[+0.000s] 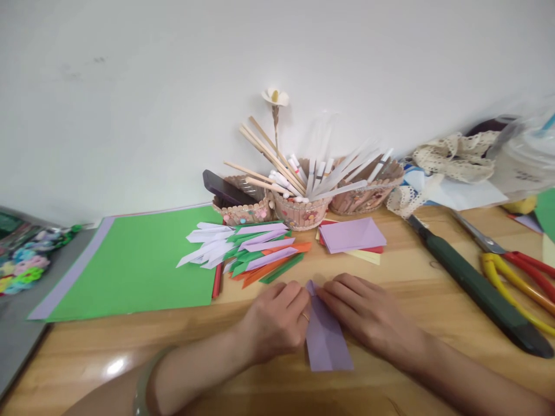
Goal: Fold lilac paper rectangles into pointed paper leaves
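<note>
A narrow strip of purple paper (pixel 328 341) lies on the wooden table between my hands, its far end folded to a point. My left hand (pixel 284 312), fingers curled, grips the strip's left side near that tip. From the right, my right hand (pixel 362 303) pinches the upper right edge, its fingertips close to the left ones. Just beyond sits a pile of folded paper pieces (pixel 251 245) in white, purple, green and orange. Behind my right hand is a small stack of purple paper rectangles (pixel 353 235) over red and yellow sheets.
Large green sheets (pixel 130 266) lie at left. Decorated baskets (pixel 301 212) with sticks, markers and glue sticks line the wall. At right lie a dark green-handled tool (pixel 481 289), scissors (pixel 494 251), lace ribbon (pixel 455 159) and a plastic cup (pixel 526 156).
</note>
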### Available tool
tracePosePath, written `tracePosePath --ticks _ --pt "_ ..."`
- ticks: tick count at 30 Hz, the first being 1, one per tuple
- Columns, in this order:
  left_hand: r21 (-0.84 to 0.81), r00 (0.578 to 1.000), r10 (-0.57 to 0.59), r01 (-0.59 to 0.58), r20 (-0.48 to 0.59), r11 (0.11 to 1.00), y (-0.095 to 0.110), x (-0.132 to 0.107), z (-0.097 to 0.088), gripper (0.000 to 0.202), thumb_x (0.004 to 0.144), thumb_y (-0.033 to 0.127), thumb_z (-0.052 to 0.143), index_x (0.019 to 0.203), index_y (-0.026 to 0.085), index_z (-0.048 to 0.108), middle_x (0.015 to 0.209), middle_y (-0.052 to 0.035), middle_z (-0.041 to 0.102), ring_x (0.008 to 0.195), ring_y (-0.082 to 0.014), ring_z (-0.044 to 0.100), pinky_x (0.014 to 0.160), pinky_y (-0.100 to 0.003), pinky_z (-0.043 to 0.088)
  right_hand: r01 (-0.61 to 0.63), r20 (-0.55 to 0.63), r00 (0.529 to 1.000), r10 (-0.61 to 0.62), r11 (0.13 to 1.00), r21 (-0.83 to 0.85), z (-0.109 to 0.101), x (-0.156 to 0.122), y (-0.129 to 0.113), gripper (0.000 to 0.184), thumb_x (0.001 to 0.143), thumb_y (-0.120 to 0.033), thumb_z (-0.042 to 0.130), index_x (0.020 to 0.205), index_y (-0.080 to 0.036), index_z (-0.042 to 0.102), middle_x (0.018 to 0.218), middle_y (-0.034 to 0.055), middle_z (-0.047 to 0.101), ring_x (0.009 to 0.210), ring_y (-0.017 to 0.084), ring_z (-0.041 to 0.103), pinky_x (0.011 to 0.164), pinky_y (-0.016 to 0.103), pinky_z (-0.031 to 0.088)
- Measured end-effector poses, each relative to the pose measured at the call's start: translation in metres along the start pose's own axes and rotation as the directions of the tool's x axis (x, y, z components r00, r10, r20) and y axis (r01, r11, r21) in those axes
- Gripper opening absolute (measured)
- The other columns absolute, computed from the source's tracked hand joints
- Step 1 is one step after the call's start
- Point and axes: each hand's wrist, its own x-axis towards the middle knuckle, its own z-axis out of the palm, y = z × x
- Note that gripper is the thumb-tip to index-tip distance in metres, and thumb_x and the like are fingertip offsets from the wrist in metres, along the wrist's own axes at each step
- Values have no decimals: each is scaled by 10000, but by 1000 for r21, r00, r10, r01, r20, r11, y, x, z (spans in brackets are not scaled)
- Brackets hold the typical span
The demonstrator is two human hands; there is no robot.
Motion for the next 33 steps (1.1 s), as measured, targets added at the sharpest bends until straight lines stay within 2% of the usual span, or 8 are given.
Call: tracePosePath --ticks 4,11,23,33 --pt "-9 999 38 -38 19 999 -2 -2 2 264 871 44 464 637 139 541 707 -55 605 655 -159 555 606 -296 425 18 -4 1000 -18 999 36 -1 1 1 338 963 -88 299 903 -91 632 788 93 631 723 179 527 629 304 472" --pt "-37 998 60 -59 24 998 -4 -2 1 280 865 43 460 618 141 545 707 -63 609 687 -166 547 613 -294 422 4 60 998 -8 999 51 -1 1 2 344 964 -97 294 899 -98 631 769 85 599 697 180 484 604 310 452" --pt "-84 996 65 -61 53 995 -10 1 -4 287 898 47 432 656 121 568 710 -69 609 657 -175 542 515 -281 364 -28 117 993 15 994 106 -3 -2 4 349 982 -141 268 961 -92 613 846 103 585 781 197 488 655 328 488" --pt "-83 988 105 -95 114 992 -11 2 -8 283 906 51 406 706 109 598 741 -85 621 685 -174 543 596 -289 448 -11 92 996 0 993 118 -3 1 4 320 982 -132 285 1013 -85 600 844 97 587 782 190 491 662 322 487"
